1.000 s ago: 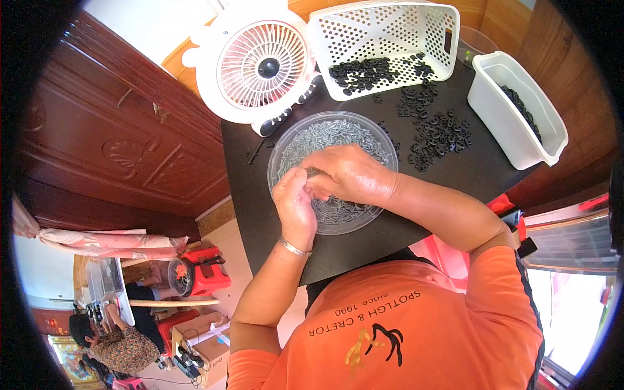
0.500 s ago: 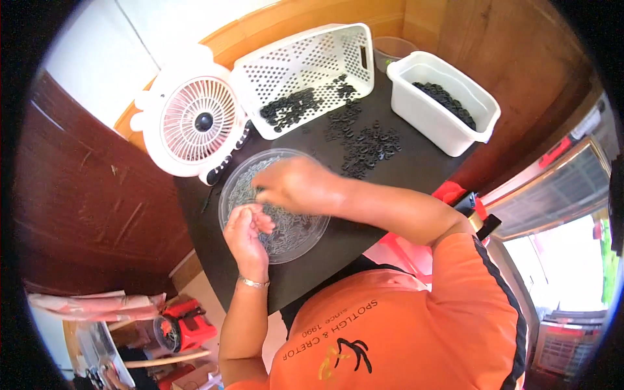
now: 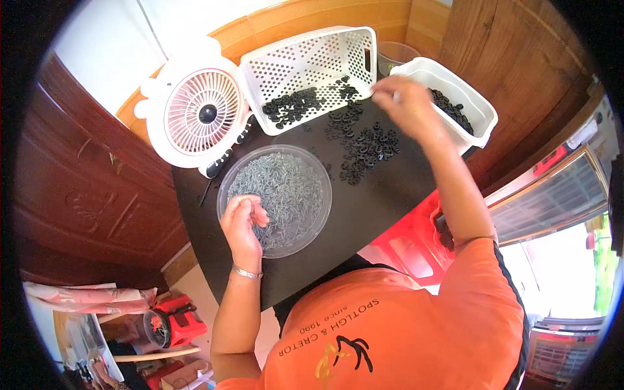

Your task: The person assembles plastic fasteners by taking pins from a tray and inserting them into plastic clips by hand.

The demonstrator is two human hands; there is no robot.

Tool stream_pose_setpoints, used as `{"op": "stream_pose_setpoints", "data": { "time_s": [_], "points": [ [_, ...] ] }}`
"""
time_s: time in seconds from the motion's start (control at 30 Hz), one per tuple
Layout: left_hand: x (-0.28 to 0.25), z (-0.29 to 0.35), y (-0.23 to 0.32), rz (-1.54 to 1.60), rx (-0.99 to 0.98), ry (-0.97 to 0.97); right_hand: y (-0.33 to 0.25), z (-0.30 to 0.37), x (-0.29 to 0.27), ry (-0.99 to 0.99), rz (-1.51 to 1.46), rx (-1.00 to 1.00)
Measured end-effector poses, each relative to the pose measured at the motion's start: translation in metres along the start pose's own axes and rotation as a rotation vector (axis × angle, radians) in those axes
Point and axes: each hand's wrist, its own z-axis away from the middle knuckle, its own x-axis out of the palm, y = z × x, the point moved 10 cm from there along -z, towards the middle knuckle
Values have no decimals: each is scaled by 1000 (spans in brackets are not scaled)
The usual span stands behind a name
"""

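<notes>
My left hand (image 3: 244,224) is held over the near left side of a round clear tub (image 3: 327,211), its fingers curled in; whatever they hold is hidden. Many small, thin grey pieces (image 3: 279,185) fill the tub. Farther right, my right hand (image 3: 413,110) is raised by the left wall of a white bin (image 3: 455,133), fingers bent together; I cannot make out what is in them. Small black ring-like pieces (image 3: 370,146) lie loose on the dark table (image 3: 364,211), below and left of that hand. More black pieces (image 3: 452,110) lie inside the bin.
A white perforated basket (image 3: 305,58) at the back, its open side toward me, holds black pieces too. Left of it stands a white fan (image 3: 201,117). Behind the bin is a clear round container (image 3: 396,52). A red plastic stool (image 3: 416,244) stands beyond the table's right edge.
My right hand has left the tub and swung up and right to the white bin, uncovering the grey pieces. My left hand stays over the tub, nearly unmoved.
</notes>
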Motion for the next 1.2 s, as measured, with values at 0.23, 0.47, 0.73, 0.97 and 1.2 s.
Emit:
{"op": "stream_pose_setpoints", "data": {
  "time_s": [0.23, 0.47, 0.73, 0.97, 1.2],
  "points": [
    [-6, -2, -8, -21, -48, 24, -4, 23, 130, -540, -95, -66],
    [-10, -2, -8, -24, -61, 32, -11, 21, 153, -610, 212, -93],
    [-11, -4, -7, -35, -64, 15, -5, 26, 153, -526, 243, -118],
    [-13, -3, -4, -34, -43, 15, 2, 27, 150, -574, -46, 44],
    [-8, -4, -9, -60, -93, -15, -40, 20, 152, -586, -390, -39]
  ]
}}
